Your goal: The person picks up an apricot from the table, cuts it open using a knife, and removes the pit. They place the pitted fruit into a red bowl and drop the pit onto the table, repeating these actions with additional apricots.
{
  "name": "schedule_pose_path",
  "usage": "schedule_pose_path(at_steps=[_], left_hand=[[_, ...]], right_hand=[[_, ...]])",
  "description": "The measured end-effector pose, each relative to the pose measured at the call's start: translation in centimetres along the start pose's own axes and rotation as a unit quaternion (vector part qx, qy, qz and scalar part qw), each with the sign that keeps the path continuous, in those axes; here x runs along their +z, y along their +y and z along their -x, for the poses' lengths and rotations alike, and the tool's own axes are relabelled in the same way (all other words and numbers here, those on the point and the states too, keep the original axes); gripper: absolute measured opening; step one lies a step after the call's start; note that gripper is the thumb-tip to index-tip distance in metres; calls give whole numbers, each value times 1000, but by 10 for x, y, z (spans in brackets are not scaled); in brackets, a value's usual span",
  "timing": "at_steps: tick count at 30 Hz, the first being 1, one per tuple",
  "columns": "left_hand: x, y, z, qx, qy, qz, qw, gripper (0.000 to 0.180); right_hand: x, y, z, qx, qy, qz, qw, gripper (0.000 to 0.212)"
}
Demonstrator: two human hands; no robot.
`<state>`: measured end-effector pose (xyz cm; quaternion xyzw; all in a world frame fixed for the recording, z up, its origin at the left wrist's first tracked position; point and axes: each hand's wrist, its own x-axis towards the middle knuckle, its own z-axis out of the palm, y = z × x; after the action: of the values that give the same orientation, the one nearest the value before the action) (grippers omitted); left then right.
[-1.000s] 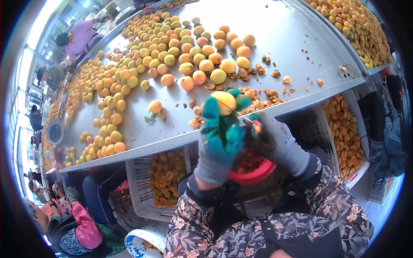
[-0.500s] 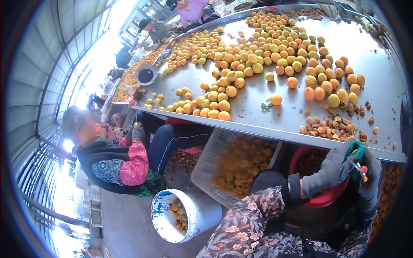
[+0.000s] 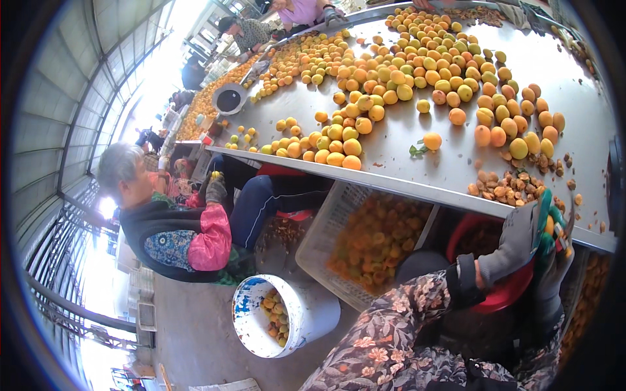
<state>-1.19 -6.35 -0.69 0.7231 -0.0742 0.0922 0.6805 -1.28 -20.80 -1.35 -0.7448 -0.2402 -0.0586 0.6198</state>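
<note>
My left hand (image 3: pixel 512 244), in a grey glove with green on its fingers, is raised at the table's front edge. A piece of orange fruit (image 3: pixel 550 225), which looks like an apricot, shows between the hands, with the left fingers around it. Close against it is my right hand (image 3: pixel 554 266), gloved in grey too and partly hidden. By its fingers I see a small thing (image 3: pixel 559 244) with red and white parts, too small to name. Below the hands stands a red basin (image 3: pixel 502 301). Brown apricot pits (image 3: pixel 505 188) lie on the table beside them.
Many whole apricots (image 3: pixel 398 78) cover the metal table (image 3: pixel 407 166). A white crate (image 3: pixel 319 251) of fruit halves sits under its edge. On the floor stands a white bucket (image 3: pixel 319 322) holding fruit. A seated co-worker (image 3: pixel 176 241) is to the left; others work farther along.
My hands have risen slightly, and the left fingers now point upward. The orange fruit piece shows between them. The view has shifted slightly, and a far co-worker's gloved hand has moved onto the table edge.
</note>
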Motion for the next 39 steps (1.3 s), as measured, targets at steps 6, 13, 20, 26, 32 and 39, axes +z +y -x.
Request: schedule_pose_path(at_steps=[6, 13, 20, 26, 32, 39], left_hand=[[10, -3, -10, 202, 244, -178, 932, 24], [18, -9, -25, 177, 193, -185, 947, 14], [26, -15, -41, 189, 127, -202, 953, 11], [32, -14, -42, 173, 217, -143, 950, 17], [13, 0, -30, 168, 102, -173, 965, 21], [-7, -18, -35, 63, 164, 42, 984, 31]], right_hand=[[1, 58, -3, 4, 120, -137, 983, 39], [-9, 61, -3, -129, 105, 394, 904, 46], [-24, 59, -17, -108, 100, 301, 942, 40], [-17, 77, -22, 61, 141, -183, 971, 46], [-27, 57, -30, -207, 98, 343, 911, 44], [-65, 59, -67, 54, 58, 520, 851, 49]])
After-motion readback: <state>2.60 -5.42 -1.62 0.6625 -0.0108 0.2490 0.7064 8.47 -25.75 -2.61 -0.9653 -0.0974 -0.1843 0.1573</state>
